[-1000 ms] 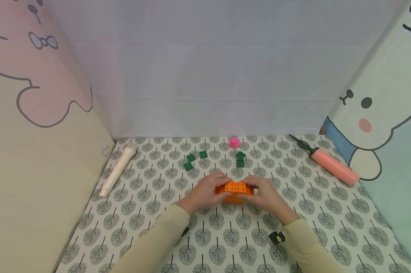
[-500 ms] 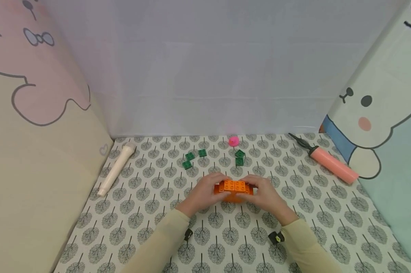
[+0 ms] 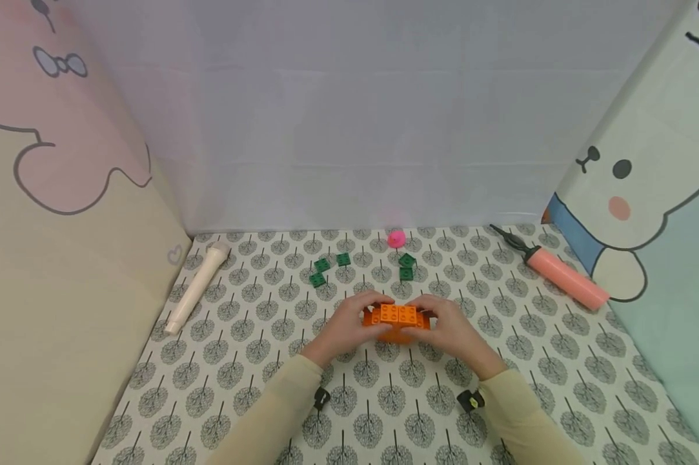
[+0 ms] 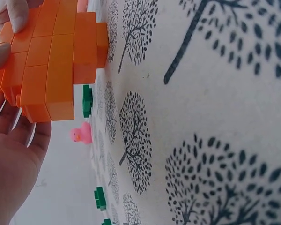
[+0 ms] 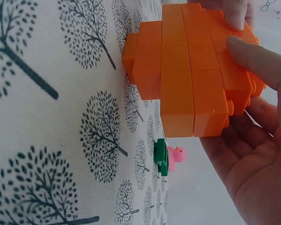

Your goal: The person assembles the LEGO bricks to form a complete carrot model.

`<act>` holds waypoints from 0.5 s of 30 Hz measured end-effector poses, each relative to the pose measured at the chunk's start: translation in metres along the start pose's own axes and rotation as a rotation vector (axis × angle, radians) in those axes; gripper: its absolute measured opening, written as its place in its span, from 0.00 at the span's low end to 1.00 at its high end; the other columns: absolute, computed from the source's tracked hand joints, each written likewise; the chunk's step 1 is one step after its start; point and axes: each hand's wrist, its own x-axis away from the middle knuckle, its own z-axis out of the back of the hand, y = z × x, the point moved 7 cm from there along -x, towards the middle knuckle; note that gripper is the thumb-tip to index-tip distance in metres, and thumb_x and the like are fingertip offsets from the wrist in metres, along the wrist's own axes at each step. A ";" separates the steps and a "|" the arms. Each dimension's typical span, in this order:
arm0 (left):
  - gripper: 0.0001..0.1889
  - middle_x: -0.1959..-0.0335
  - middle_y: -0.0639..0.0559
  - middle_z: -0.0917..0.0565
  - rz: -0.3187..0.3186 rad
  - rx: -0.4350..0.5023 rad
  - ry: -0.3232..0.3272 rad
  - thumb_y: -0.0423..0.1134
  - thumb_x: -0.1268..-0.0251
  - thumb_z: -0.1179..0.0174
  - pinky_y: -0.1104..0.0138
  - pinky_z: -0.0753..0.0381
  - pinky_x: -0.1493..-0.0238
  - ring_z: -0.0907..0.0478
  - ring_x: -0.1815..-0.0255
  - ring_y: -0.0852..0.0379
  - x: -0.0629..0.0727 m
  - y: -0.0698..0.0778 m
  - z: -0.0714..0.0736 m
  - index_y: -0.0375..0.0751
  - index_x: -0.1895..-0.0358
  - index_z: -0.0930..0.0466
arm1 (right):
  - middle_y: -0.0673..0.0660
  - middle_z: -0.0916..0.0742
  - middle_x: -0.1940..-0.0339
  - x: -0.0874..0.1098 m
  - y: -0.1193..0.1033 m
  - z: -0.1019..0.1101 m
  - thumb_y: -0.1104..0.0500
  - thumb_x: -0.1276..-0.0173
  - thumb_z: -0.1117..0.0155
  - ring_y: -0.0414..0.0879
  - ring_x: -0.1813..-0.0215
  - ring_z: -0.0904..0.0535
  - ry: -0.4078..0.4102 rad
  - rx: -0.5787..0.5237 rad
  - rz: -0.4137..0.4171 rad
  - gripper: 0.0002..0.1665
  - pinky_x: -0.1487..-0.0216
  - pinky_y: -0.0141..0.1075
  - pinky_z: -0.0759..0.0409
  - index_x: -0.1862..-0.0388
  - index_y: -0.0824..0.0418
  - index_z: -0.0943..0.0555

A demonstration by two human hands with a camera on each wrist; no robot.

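A stack of orange toy bricks [image 3: 397, 315] sits between both hands, with studs on top. Both wrist views show it wide in the middle and stepped narrower toward its base, which appears to rest on the cloth. My left hand [image 3: 347, 328] grips its left side, the thumb on the near face and the fingers behind. On the right side my right hand [image 3: 449, 329] grips it the same way. The left wrist view shows the left palm [image 4: 14, 161] beside the orange bricks [image 4: 61, 56]. In the right wrist view the right thumb [image 5: 257, 58] presses the near face.
Several green bricks [image 3: 322, 265] lie behind the stack, two more [image 3: 406, 274] to their right. A pink toy duck [image 3: 396, 239] stands near the back wall. A cream microphone-shaped object [image 3: 198, 287] lies left; a pink hand pump [image 3: 567, 278] lies right. Tree-patterned cloth covers the table.
Both hands keep their hold on the orange stack, in nearly the same place. The head view has shifted slightly.
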 end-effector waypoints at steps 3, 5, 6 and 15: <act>0.25 0.45 0.65 0.18 -0.005 0.006 -0.004 0.48 0.33 0.27 0.64 0.19 0.50 0.21 0.52 0.63 -0.001 0.001 0.001 0.54 0.35 0.19 | 0.45 0.12 0.52 -0.001 -0.001 0.000 0.54 0.40 0.17 0.40 0.54 0.17 0.003 0.004 0.015 0.21 0.50 0.40 0.15 0.48 0.53 0.12; 0.25 0.45 0.64 0.18 -0.011 0.009 -0.002 0.49 0.34 0.27 0.63 0.19 0.50 0.21 0.51 0.62 -0.001 0.002 0.001 0.55 0.35 0.19 | 0.46 0.12 0.51 -0.001 -0.002 0.000 0.53 0.40 0.17 0.41 0.53 0.16 0.000 0.003 0.023 0.22 0.49 0.41 0.15 0.48 0.53 0.13; 0.24 0.45 0.64 0.18 -0.012 0.010 -0.002 0.50 0.34 0.28 0.63 0.19 0.50 0.21 0.51 0.62 -0.001 0.002 0.002 0.56 0.35 0.19 | 0.46 0.12 0.51 -0.002 -0.002 0.000 0.53 0.40 0.17 0.42 0.53 0.16 -0.004 0.002 0.023 0.22 0.49 0.41 0.15 0.47 0.53 0.13; 0.23 0.46 0.63 0.18 -0.028 0.015 -0.009 0.52 0.31 0.30 0.62 0.19 0.49 0.21 0.50 0.62 -0.001 0.005 -0.001 0.48 0.38 0.17 | 0.46 0.13 0.49 -0.002 -0.007 0.008 0.51 0.38 0.18 0.44 0.49 0.17 -0.052 -0.027 0.015 0.26 0.45 0.46 0.16 0.43 0.56 0.14</act>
